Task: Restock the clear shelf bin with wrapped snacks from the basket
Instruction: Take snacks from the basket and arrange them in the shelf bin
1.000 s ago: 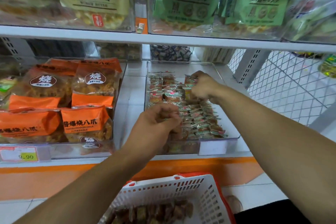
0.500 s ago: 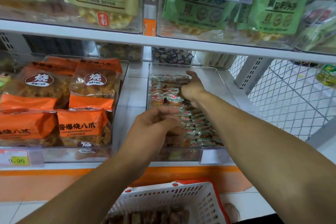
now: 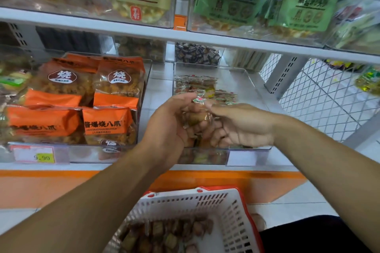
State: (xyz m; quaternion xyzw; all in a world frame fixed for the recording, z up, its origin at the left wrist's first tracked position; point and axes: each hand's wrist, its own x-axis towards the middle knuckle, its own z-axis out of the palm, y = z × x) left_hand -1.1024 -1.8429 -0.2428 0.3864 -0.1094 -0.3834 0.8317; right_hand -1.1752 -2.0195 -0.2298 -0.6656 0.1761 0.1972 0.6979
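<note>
Both hands meet above the front half of the clear bin (image 3: 249, 77). The left hand (image 3: 167, 123) cups a bunch of wrapped snacks (image 3: 197, 118), fingers curled around them; the right hand (image 3: 242, 124) pinches the same bunch. Beyond the fingers, shiny packets fill the bin's left rear; its right side is bare. The basket (image 3: 232, 209) sits below.

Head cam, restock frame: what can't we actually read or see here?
- Front rows in the clear bin: hidden behind the left hand and right hand.
- Count of wrapped snacks held between the hands: fingers cover them.
- Basket contents: blurred, cut off by the bottom edge.
- Blank-looking label on the bin front: nothing legible.
</note>
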